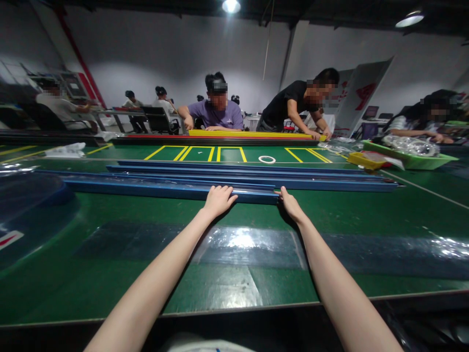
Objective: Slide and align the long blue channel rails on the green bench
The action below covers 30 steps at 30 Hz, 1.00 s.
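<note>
Both my arms reach out over a green table (110, 215). My left hand (219, 199) rests palm down on the nearest long blue rail (146, 188), fingers curled over its top edge. My right hand (290, 203) holds the right end of that same rail, fingers closed around it. Two more long blue rails (330, 177) lie side by side just behind it, running left to right.
Clear plastic film (242, 244) lies flat before me, more at right (439, 247). A white ring (266, 159) sits among yellow floor-style markings. Across the table two people handle a yellow rail (252, 133). A green tray (410, 159) and a yellow tray (361, 160) stand at far right.
</note>
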Each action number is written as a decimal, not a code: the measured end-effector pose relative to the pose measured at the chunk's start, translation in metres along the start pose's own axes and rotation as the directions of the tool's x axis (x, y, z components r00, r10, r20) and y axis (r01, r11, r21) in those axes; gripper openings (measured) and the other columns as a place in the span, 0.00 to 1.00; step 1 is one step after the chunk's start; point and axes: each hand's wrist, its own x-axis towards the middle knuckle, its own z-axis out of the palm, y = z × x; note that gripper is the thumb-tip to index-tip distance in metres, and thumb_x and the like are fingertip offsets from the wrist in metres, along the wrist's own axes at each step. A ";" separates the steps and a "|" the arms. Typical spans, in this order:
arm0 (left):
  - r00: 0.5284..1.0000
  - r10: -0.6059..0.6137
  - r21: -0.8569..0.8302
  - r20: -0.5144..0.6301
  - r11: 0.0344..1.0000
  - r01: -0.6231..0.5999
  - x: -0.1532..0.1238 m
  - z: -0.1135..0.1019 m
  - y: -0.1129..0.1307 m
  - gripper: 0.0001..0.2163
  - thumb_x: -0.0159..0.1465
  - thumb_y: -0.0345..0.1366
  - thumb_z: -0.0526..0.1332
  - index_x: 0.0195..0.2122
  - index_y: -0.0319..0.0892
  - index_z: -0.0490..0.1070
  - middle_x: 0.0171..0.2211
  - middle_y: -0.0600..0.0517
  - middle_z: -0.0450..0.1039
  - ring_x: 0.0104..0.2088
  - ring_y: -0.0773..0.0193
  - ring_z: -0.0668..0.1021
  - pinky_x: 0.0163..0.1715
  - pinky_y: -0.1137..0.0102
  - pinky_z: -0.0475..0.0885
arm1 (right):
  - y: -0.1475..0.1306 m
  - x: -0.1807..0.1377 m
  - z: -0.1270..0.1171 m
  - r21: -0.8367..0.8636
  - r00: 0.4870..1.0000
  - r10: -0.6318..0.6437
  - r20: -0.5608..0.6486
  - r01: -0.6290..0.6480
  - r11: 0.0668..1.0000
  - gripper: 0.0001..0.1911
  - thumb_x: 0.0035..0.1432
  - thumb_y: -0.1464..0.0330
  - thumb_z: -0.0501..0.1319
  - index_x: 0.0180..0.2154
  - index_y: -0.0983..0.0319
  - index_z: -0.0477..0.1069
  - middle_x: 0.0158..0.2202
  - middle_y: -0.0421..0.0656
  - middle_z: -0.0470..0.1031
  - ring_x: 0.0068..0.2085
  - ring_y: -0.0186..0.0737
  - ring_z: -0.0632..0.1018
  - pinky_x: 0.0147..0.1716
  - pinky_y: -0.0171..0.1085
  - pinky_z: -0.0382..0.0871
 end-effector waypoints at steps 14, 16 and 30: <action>1.000 -0.003 -0.022 0.007 1.000 0.003 0.001 0.000 0.000 0.15 0.66 0.46 0.48 0.38 0.42 0.68 0.40 0.46 0.74 0.41 0.56 0.73 0.39 0.64 0.60 | 0.002 0.003 0.001 -0.002 1.000 -0.015 -0.003 0.015 1.000 0.39 0.61 0.48 0.36 0.47 0.68 0.73 0.46 0.53 0.75 0.47 0.44 0.74 0.49 0.38 0.61; 1.000 -0.002 -0.025 0.008 1.000 0.002 0.001 0.000 0.000 0.15 0.66 0.45 0.48 0.38 0.42 0.68 0.40 0.46 0.74 0.41 0.56 0.73 0.39 0.64 0.60 | 0.002 0.003 0.001 -0.001 1.000 -0.015 0.001 0.015 1.000 0.39 0.61 0.48 0.36 0.47 0.69 0.73 0.46 0.53 0.74 0.48 0.44 0.74 0.50 0.38 0.61; 1.000 -0.005 -0.009 0.014 1.000 0.005 0.000 -0.003 0.001 0.16 0.66 0.46 0.48 0.39 0.41 0.68 0.41 0.46 0.74 0.41 0.55 0.73 0.39 0.64 0.61 | 0.002 0.001 0.001 -0.002 1.000 -0.029 -0.005 0.029 1.000 0.38 0.60 0.47 0.37 0.46 0.65 0.74 0.46 0.51 0.75 0.49 0.46 0.73 0.51 0.39 0.60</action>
